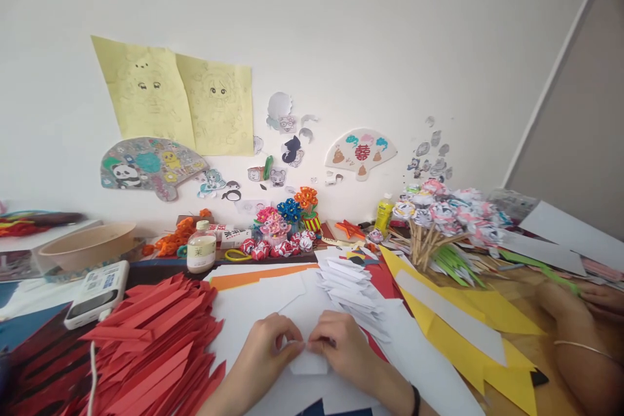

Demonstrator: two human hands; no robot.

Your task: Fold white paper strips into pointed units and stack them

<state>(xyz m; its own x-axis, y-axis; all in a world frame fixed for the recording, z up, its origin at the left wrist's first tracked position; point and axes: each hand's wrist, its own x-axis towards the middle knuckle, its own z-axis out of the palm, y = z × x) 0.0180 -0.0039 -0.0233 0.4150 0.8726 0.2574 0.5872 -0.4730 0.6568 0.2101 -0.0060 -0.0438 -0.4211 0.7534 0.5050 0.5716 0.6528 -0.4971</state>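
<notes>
White paper piece, smooth and matte with a straight lower edge, lies under the fingertips at the near middle of the table, on larger flat white sheets. Both hands meet over it: the left hand and the right hand each pinch its upper part between thumb and curled fingers, the tips almost touching. Left of the hands spreads a deep heap of red folded paper strips, crisp, flat and slightly sheened; just beyond the right hand, white folded strips overlap in a loose, narrow pile. Farther right lie angular yellow sheets, creased and pointed, with a pale grey strip across them. Behind these, crumpled white and pink paper flowers top thin tan sticks. A rounded bottle with a pale label stands behind the red heap.
</notes>
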